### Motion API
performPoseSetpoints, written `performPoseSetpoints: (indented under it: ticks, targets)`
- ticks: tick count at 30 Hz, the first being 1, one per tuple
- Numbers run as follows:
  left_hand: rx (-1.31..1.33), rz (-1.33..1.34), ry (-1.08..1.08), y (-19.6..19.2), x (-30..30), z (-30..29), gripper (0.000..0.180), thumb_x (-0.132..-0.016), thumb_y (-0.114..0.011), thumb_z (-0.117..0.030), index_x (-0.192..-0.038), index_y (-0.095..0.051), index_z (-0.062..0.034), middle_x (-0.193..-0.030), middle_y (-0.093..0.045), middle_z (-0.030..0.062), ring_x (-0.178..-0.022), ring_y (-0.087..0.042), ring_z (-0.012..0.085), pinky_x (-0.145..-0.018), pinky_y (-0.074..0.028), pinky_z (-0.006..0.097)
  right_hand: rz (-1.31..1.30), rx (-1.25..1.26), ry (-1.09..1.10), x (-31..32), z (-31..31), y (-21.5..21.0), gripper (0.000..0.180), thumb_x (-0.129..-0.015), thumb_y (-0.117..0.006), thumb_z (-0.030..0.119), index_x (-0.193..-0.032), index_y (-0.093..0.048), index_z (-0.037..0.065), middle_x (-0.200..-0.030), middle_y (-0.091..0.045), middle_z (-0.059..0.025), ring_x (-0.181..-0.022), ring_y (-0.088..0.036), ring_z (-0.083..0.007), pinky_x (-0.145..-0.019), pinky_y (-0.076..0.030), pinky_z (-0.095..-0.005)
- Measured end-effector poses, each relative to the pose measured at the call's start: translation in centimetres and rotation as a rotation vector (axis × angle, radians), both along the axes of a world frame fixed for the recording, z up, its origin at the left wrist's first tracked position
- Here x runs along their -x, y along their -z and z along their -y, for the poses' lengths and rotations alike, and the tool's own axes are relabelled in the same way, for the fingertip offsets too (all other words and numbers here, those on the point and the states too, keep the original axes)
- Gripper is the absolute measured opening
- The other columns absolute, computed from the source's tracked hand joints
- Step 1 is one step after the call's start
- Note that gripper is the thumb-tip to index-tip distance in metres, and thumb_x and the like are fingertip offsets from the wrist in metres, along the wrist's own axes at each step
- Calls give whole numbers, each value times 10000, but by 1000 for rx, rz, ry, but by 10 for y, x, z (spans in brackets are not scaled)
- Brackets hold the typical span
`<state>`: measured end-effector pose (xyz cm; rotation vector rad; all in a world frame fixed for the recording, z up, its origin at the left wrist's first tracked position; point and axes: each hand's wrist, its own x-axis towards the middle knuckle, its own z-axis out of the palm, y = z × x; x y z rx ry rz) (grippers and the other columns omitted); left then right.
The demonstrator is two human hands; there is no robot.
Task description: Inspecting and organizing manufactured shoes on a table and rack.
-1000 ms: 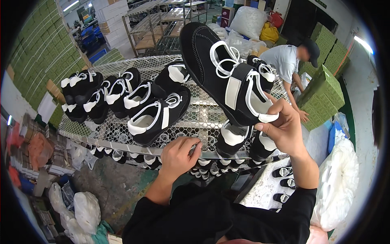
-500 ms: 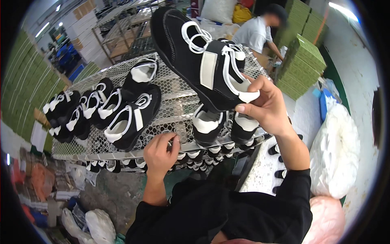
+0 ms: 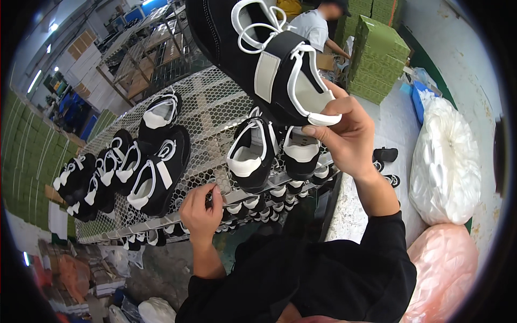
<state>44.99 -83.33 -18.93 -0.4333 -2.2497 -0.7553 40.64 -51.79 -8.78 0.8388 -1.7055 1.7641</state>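
My right hand (image 3: 349, 134) pinches a black sneaker (image 3: 267, 76) by its white heel, thumb below and fingers near the collar. The sneaker is raised above the wire-mesh rack (image 3: 207, 99), with its toe pointing away to the upper left and cut off by the picture's edge. It has white laces tied in a bow and a pale patch on its strap. My left hand (image 3: 202, 212), fingers curled in and apparently holding nothing, is at the rack's near edge. Two matching shoes, one sneaker (image 3: 246, 164) and another sneaker (image 3: 301, 153), stand below the raised one, heels toward me.
Several like shoes (image 3: 153, 185) stand grouped on the rack's left side, and more shoes (image 3: 250, 204) fill the level beneath. Green boxes (image 3: 377, 59) are stacked at the far right, near a crouching person (image 3: 312, 29). White (image 3: 447, 161) and pink plastic bags (image 3: 444, 264) line the right wall.
The view has shifted, so the rack's shoes appear further left. My right hand still holds the sneaker by the heel, tilted a little differently. My left hand stays curled by the rack edge.
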Motion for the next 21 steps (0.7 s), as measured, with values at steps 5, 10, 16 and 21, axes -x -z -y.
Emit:
performPoseSetpoints:
  ticks: [5,10,16,21]
  targets:
    - [24,16,45,-2,6,-10,83,-834,-732,-47,-903,-688,-29,-806,-694,124,-699,-670,323,-633,-527,392,-50,57,216,-10,-23,4,287,-813,-742,-140,-1013,-582,-12,-1437,-489,-236,-1162,-616,-204,-979,-521,-343]
    - [4,14,-41,12,-6,13,123,-891,-708,-48,-946,-701,62,-832,-709,164,-700,-671,286,-655,-536,372,-13,253,535,-17,-57,27,345,-826,-791,-19,-1073,-550,-18,-1185,-630,-149,-1032,-652,-161,-889,-558,-312]
    - [122,47,9,7,-5,-13,159,-947,-672,-74,-943,-689,85,-746,-681,141,-629,-661,238,-586,-527,340,316,184,1509,-53,-188,158,388,-804,-814,159,-1078,-587,5,-928,-686,-182,-853,-678,-331,-752,-523,-413]
    - [164,-15,-82,8,-9,-10,148,-936,-685,-73,-931,-691,74,-751,-696,136,-645,-684,232,-577,-534,324,753,-64,1827,-35,-283,279,415,-827,-777,237,-1137,-607,20,-1039,-692,-254,-972,-665,-438,-847,-508,-508]
